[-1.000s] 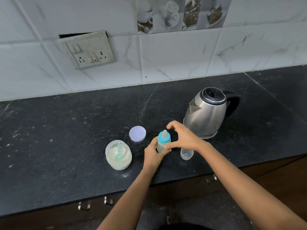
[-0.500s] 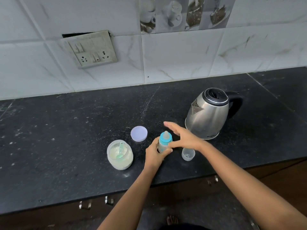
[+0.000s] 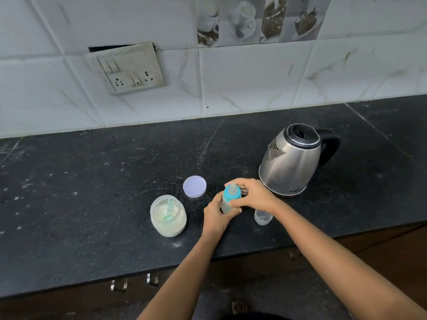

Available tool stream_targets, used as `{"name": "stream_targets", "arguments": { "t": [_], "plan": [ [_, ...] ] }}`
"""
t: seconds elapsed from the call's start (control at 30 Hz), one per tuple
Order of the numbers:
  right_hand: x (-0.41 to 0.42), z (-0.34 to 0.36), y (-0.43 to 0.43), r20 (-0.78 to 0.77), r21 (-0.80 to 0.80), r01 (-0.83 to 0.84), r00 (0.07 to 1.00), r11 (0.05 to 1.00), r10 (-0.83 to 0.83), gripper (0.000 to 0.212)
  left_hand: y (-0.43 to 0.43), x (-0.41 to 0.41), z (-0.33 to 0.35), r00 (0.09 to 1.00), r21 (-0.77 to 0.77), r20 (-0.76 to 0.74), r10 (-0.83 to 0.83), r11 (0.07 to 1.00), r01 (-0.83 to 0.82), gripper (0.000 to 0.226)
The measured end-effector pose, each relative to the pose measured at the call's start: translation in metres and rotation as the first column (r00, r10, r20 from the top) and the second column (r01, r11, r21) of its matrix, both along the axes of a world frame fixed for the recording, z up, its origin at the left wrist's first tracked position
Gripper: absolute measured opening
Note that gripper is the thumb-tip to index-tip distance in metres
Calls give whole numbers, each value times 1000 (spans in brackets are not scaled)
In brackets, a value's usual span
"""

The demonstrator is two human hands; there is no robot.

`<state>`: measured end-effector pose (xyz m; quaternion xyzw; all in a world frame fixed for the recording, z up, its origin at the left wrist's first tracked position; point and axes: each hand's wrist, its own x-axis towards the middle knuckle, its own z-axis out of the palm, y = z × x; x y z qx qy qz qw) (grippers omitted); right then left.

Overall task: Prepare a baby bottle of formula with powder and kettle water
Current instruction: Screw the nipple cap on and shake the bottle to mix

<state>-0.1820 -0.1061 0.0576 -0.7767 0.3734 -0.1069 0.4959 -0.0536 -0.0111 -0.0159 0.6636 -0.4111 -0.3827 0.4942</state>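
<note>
Left hand (image 3: 216, 215) wraps the baby bottle (image 3: 228, 200) low, steadying it upright near the counter (image 3: 92, 181) front edge; right hand (image 3: 253, 195) closes round its blue collar, probably to turn it; clear cap (image 3: 263, 217) just beside; open powder jar (image 3: 168, 215) leftward, lid (image 3: 194, 186) behind; kettle (image 3: 290, 160) farther back.

No legible text anywhere. Kettle (image 3: 291, 160): small dark brand mark low on steel body near base, too blurred to read. Baby bottle (image 3: 230, 199): faint print on clear body, unreadable. Switch plate (image 3: 129, 69): no markings readable.
</note>
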Motion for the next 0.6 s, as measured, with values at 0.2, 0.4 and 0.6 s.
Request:
{"name": "stream_targets", "arguments": {
  "t": [0.2,0.4,0.6],
  "plan": [
    [24,-7,25,-168,-281,262,934,923,-316,48,1,2,5,999,3,18,-47,999,47,54],
    [3,11,-25,-72,129,-320,941,939,330,58,-4,15,7,982,73,64,-177,982,172,59],
    [0,1,-17,-96,-112,-253,965,961,243,48,-6,20,6,973,83,77,-217,974,211,52]
  ]
}}
